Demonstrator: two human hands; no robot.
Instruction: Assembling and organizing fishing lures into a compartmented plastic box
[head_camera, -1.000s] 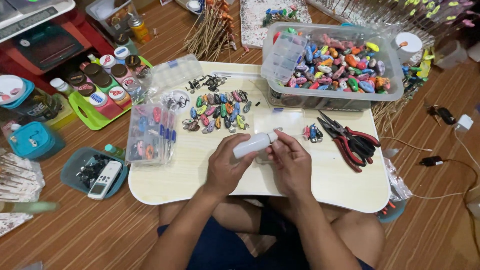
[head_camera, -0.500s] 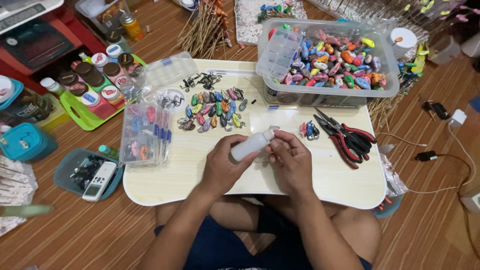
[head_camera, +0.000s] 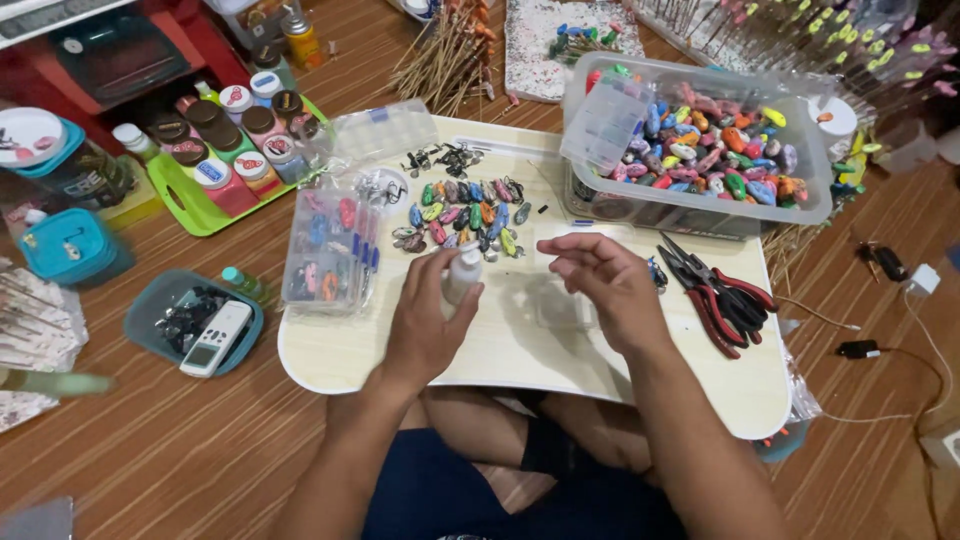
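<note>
Holding a white bottle (head_camera: 462, 276) upright over the bench (head_camera: 520, 350), left hand (head_camera: 425, 325) grasps it; right hand (head_camera: 605, 290) hovers released, seemingly mid-gluing.

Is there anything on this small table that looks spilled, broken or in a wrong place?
Nothing stands out. The coloured pieces lie loose but grouped on the table, and the pliers lie flat beside them. The left hand holds a small white bottle upright.
</note>
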